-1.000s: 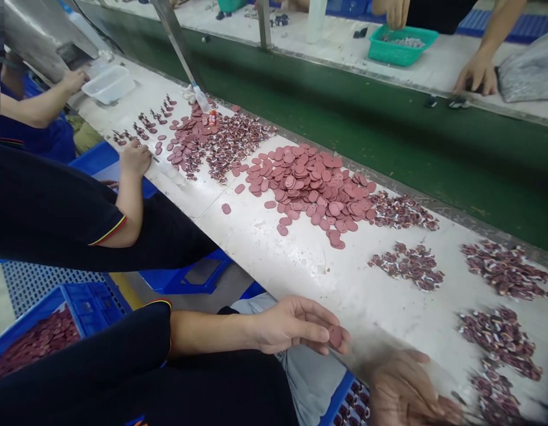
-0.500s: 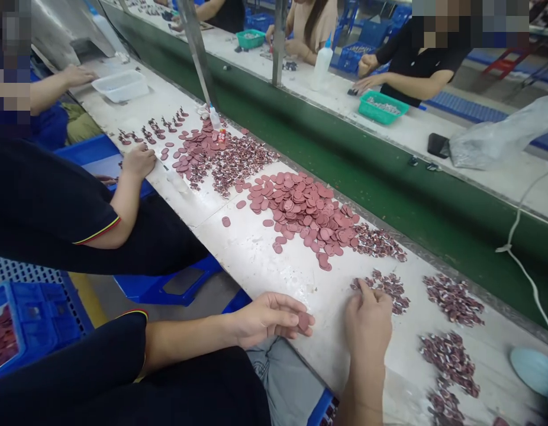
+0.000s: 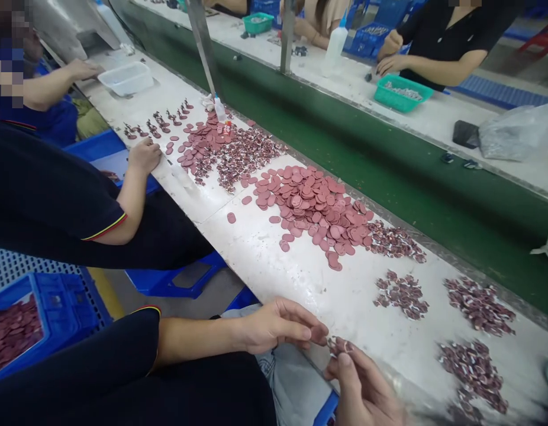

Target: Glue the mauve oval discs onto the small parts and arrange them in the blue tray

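Near the table's front edge my left hand (image 3: 283,326) is closed, thumb against fingers. Half a second ago a reddish-brown oval disc showed in it; now the fingers mostly hide that disc. My right hand (image 3: 365,384) pinches a small brown-and-white moulded part (image 3: 339,345), close to the left fingertips. Beyond the hands spreads a large heap of reddish oval discs (image 3: 307,204). A small pile of brown-and-white parts (image 3: 402,294) lies to the right, with further piles (image 3: 478,305) past it.
A co-worker's hand (image 3: 144,155) rests at the table edge on the left, by small standing figures (image 3: 158,123) on oval bases. A white tub (image 3: 126,80) stands further back. A blue crate (image 3: 63,302) with reddish discs is lower left. A green channel (image 3: 256,112) runs behind the table.
My right hand has left the small pile, coming back toward my left hand with a brown-and-white part. My left hand has shifted slightly right. The camera view has turned a little.
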Tool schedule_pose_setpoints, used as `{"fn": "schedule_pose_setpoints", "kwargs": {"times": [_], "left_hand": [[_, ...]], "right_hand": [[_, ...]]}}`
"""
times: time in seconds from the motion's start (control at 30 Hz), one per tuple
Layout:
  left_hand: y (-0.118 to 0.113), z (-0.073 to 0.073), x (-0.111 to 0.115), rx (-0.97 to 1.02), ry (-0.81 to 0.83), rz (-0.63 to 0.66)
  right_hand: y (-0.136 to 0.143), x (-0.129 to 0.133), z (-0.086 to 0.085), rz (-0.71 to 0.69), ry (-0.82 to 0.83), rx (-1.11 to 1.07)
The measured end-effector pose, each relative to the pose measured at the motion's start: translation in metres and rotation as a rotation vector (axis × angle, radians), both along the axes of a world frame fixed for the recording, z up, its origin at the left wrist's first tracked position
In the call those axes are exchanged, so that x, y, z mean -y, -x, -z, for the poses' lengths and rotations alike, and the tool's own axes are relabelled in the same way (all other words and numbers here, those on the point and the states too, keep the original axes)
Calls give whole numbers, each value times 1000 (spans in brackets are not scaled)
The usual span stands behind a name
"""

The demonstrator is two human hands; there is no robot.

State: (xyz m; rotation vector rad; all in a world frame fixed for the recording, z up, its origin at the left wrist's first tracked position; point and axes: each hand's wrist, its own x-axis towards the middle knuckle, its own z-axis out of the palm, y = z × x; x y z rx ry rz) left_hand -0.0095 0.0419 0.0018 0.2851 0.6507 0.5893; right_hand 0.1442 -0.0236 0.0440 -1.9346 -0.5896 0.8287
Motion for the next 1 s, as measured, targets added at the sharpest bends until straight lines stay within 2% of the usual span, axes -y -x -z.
{"fn": "schedule_pose_setpoints", "kwargs": {"times": [0.1, 0.17, 0.33, 0.47, 0.57, 0.77, 1.0], "left_hand": [[-4, 1, 4, 1, -11, 41], [-6, 2, 6, -6, -12, 44], [-11, 5, 7, -24, -22, 13], [-12, 5, 5, -37, -46, -5], [-12, 3, 5, -40, -64, 4], [-12, 2, 7, -48, -74, -4], [-12, 2, 8, -88, -127, -14]], "right_hand": [[18, 6, -5, 41, -23, -58], [19, 5, -3, 15, -3, -62], [4, 6, 4, -75, 86, -94], [-4, 9, 8, -154, 71, -97], [-7, 8, 8, -140, 53, -62], [-15, 10, 9, -179, 166, -103], [-12, 10, 10, -189, 93, -114]]}}
